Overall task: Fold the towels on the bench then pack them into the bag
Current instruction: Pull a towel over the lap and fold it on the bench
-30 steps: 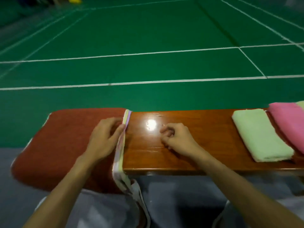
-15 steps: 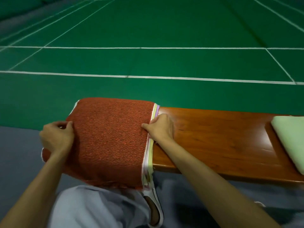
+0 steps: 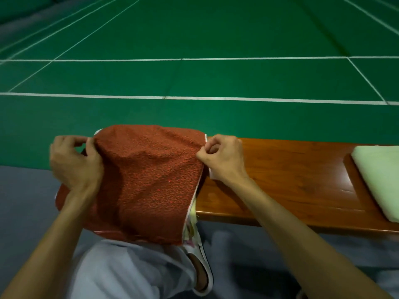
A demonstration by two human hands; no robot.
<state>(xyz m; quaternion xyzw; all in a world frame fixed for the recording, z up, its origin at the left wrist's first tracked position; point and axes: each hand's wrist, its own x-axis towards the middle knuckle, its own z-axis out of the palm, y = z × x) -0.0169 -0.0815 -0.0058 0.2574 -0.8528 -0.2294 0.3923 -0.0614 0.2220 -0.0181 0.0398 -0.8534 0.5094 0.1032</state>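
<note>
A rust-red textured bag lies over the left end of the wooden bench and hangs down over my lap. My left hand grips its left top edge. My right hand pinches its right top edge, where a pale lining shows. The cloth between my hands is raised and rumpled. A folded light-green towel lies on the bench at the far right, partly cut off by the frame.
The green court floor with white lines stretches beyond the bench. My knee in light trousers sits under the bag, beside a white shoe. Grey flooring lies below the bench.
My left hand moved from the bag's right seam to its left edge, my right hand came over to the right edge, and both lifted the top edge. The view shifted left, dropping the pink towel.
</note>
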